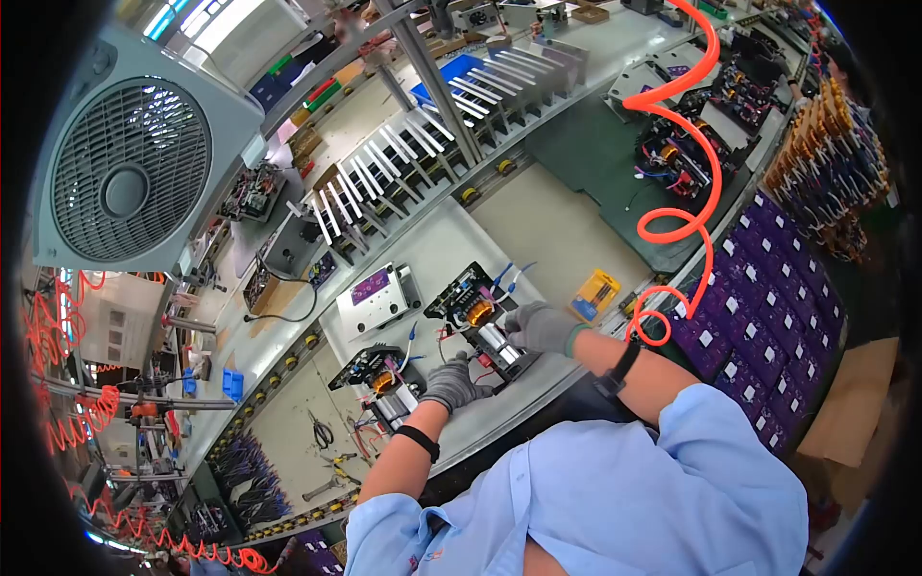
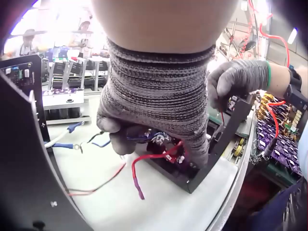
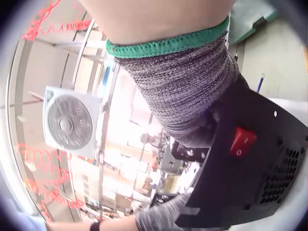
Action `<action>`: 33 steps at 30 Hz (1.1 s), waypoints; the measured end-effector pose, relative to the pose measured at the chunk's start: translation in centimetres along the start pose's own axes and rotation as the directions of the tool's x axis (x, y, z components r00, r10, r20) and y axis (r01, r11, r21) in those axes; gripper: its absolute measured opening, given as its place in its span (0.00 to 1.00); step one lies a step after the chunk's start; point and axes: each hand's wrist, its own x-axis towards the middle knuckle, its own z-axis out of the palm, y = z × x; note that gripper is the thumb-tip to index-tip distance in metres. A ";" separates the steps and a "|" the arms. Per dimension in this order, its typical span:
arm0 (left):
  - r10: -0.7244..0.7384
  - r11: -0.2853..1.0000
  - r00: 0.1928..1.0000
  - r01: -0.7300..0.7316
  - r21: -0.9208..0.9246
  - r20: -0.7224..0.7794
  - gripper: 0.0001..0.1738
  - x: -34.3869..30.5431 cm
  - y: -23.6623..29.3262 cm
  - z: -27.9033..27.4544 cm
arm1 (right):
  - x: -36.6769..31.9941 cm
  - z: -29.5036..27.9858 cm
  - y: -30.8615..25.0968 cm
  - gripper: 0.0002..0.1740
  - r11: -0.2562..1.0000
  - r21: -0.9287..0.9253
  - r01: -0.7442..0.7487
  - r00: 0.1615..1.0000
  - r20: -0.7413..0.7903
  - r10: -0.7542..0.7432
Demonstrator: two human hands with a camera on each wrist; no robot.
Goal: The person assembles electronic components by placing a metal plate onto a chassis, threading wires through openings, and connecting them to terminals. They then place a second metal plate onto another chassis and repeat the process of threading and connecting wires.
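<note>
Both hands wear grey knit gloves and work at a black metal chassis [image 1: 504,357] with a circuit board, copper coil and silver cylinders. My left hand [image 2: 154,103] grips its near end; a fingertip overlaps the panel edge in the right wrist view. Loose red wires [image 2: 139,161] hang beside that hand. Over the other side is my right hand [image 2: 236,82], fingers curled, with a thin red wire leading down from the fingertips. From the right wrist, the black end panel [image 3: 255,168] with a red rocker switch [image 3: 243,141] hides those fingertips.
Left of it stands a similar open chassis [image 1: 384,382]. A white metal box [image 1: 376,300] with a purple board lies behind. Blue-tipped leads [image 1: 514,278] stick up near the right hand. Farther right are a yellow case [image 1: 595,293], a coiled orange hose [image 1: 706,163] and purple boards [image 1: 768,298].
</note>
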 end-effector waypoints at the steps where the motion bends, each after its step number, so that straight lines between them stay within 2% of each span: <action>1: -0.014 1.000 1.000 0.014 0.001 -0.001 0.55 -0.1 0.1 1.2 | -0.3 -0.4 0.6 0.18 0.989 0.143 0.038 0.999 -0.044 -0.032; 3: -0.097 0.994 0.994 0.095 -0.045 -0.044 0.37 0.9 -0.1 4.2 | -1.4 0.0 1.7 0.20 0.976 0.208 0.056 0.998 -0.032 -0.050; 4: -0.103 0.994 0.994 0.101 -0.048 -0.048 0.37 1.6 -0.5 4.8 | -1.8 0.9 2.2 0.19 0.966 0.254 0.055 0.998 -0.049 -0.044; 6: -0.135 0.988 0.984 0.124 -0.092 -0.115 0.22 3.2 -1.2 5.5 | -2.5 1.0 2.1 0.19 0.936 0.350 0.022 0.998 -0.055 -0.003; 7: -0.165 0.983 0.959 0.141 -0.115 -0.231 0.17 3.6 -1.4 5.9 | -2.8 1.4 2.0 0.18 0.927 0.372 0.041 0.993 -0.116 0.002; 9: -0.239 0.968 0.935 0.209 -0.138 -0.263 0.19 3.5 -0.6 4.8 | -2.9 2.5 2.5 0.17 0.933 0.360 0.023 0.990 -0.137 0.029; 10: -0.211 0.977 0.936 0.200 -0.068 -0.283 0.26 1.6 1.7 0.8 | -3.2 2.3 2.9 0.15 0.940 0.338 0.040 0.983 -0.180 0.023; 11: -0.190 0.978 0.933 0.207 0.022 -0.306 0.34 1.6 1.7 -0.2 | -3.3 2.2 3.1 0.14 0.939 0.342 0.034 0.981 -0.190 0.034; 13: -0.142 0.978 0.863 0.197 0.064 -0.484 0.37 3.4 0.4 0.2 | -3.4 1.1 2.4 0.16 0.962 0.271 -0.036 0.998 -0.046 0.051; 14: -0.140 0.979 0.859 0.194 0.060 -0.493 0.37 4.1 -0.1 -0.2 | -3.3 0.9 2.3 0.16 0.965 0.262 -0.033 0.997 -0.052 0.049; 16: -0.181 0.970 0.953 0.213 0.114 -0.242 0.34 4.2 0.1 -3.0 | -3.1 0.7 2.0 0.16 0.959 0.282 -0.037 0.998 -0.039 0.050; 17: -0.176 0.971 0.953 0.209 0.115 -0.248 0.34 5.3 -0.7 -1.8 | -2.9 1.0 2.2 0.16 0.960 0.278 -0.036 0.998 -0.046 0.051; 19: -0.237 0.971 0.970 0.236 -0.029 -0.052 0.28 8.4 -2.9 3.6 | -2.6 1.5 2.7 0.15 0.968 0.249 -0.028 0.999 -0.038 0.039; 21: -0.284 0.954 0.959 0.283 -0.096 0.003 0.23 8.9 -2.8 7.5 | -3.0 1.0 2.2 0.13 0.966 0.257 -0.022 0.998 -0.058 0.038; 23: -0.315 0.948 0.948 0.311 -0.068 -0.042 0.28 9.6 -2.6 9.9 | -3.3 1.0 2.0 0.12 0.951 0.303 -0.054 0.997 -0.041 0.070; 24: -0.289 0.957 0.957 0.289 -0.004 -0.015 0.32 9.8 -2.9 9.7 | -3.3 1.3 2.2 0.12 0.962 0.274 0.007 0.992 -0.121 0.027; 25: -0.294 0.956 0.956 0.294 -0.007 -0.020 0.32 9.2 -2.9 8.4 | -3.3 1.5 2.5 0.12 0.962 0.272 0.014 0.992 -0.121 0.020; 27: -0.202 0.959 0.960 0.153 0.238 0.196 0.36 5.5 -1.2 2.0 | -3.1 1.9 2.9 0.14 0.932 0.362 -0.018 0.987 -0.141 0.074; 29: -0.194 0.950 0.971 0.150 0.273 0.142 0.33 2.5 -0.6 -1.7 | -2.8 2.8 3.9 0.11 0.928 0.372 0.012 0.987 -0.154 0.049; 31: -0.001 0.948 0.996 -0.028 0.316 0.089 0.38 0.5 -1.5 -3.7 | -2.5 4.1 4.6 0.10 0.847 0.514 0.136 0.942 -0.332 0.051; 32: 0.045 0.954 0.999 -0.039 0.298 -0.011 0.43 -0.7 -2.1 -4.5 | -3.0 4.0 4.5 0.08 0.805 0.591 0.057 0.936 -0.312 0.163; 33: 0.054 0.965 0.998 -0.050 0.258 -0.010 0.43 -2.5 -1.9 -6.6 | -2.7 5.0 5.2 0.09 0.693 0.708 0.136 0.894 -0.389 0.222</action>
